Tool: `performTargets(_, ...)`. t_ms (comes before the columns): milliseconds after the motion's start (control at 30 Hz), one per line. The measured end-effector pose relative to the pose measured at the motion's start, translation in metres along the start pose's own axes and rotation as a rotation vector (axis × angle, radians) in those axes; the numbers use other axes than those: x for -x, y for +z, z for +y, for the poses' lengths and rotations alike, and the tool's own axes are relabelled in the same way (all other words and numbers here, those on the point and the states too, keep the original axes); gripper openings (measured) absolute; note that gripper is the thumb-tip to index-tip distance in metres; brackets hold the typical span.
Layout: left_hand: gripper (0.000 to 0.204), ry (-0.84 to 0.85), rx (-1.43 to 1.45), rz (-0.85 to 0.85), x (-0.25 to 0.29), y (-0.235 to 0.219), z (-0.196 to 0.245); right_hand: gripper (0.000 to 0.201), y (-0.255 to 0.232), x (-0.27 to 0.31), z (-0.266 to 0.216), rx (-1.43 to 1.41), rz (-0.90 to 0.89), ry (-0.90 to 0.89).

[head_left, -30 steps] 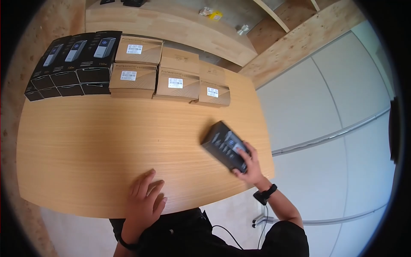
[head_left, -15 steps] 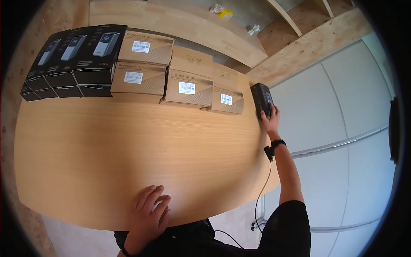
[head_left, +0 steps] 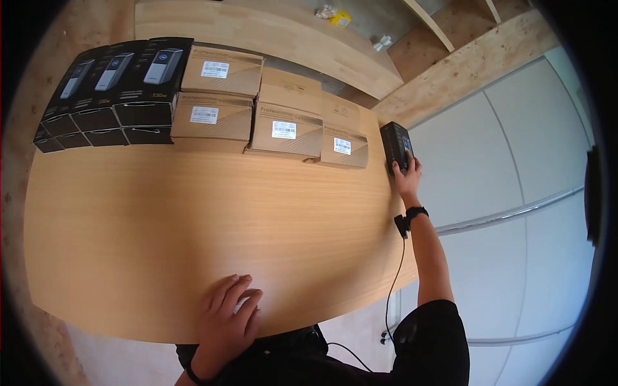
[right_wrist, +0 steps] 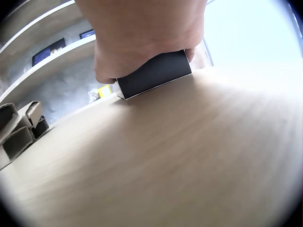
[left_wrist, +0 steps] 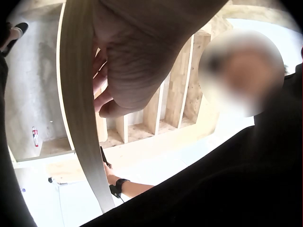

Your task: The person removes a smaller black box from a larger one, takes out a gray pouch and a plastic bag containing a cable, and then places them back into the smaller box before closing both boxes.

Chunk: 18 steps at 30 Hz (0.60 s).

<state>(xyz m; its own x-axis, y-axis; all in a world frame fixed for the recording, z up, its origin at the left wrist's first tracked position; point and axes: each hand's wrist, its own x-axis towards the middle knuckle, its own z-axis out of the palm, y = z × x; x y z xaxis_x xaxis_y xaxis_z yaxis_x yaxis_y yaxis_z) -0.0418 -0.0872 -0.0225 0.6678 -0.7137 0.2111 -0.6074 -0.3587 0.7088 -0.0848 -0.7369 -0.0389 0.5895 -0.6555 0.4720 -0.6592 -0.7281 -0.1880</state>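
At the table's far right corner, my right hand (head_left: 408, 178) grips a black product box (head_left: 395, 147) by its near end, thumb on one side and fingers on the other. In the right wrist view the box's dark end face (right_wrist: 156, 73) stands right at the tabletop, under the palm. My left hand (head_left: 230, 315) lies at the near table edge with its fingers loosely extended, holding nothing. The left wrist view shows that hand (left_wrist: 137, 61) over the table edge, partly hidden by it.
Brown cardboard boxes (head_left: 286, 132) with white labels stand stacked along the back of the wooden table (head_left: 193, 219). Left of them are stacked black boxes (head_left: 145, 83). White panels (head_left: 483, 154) with a rail flank the right side; a cable (head_left: 394, 283) hangs from the right wrist.
My right hand has carried the black box from the table's right middle to the far right corner; over the last half second it has barely moved. My left hand stays near the front edge.
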Motion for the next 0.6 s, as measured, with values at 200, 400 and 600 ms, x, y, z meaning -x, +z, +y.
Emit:
performTargets(200,0.03,0.061,-0.007,0.07,0.003,0.001,-0.001,0.074,-0.031,0.06,-0.019,-0.005,0.01,-0.008)
performTargets(400,0.029,0.089,-0.031,0.083,0.006,0.002,-0.003,0.071,-0.065,0.123,-0.046,-0.021,0.009,-0.034)
performTargets(600,0.029,0.126,-0.056,0.093,0.007,0.003,-0.006,0.07,-0.097,0.176,-0.084,-0.033,-0.023,-0.058)
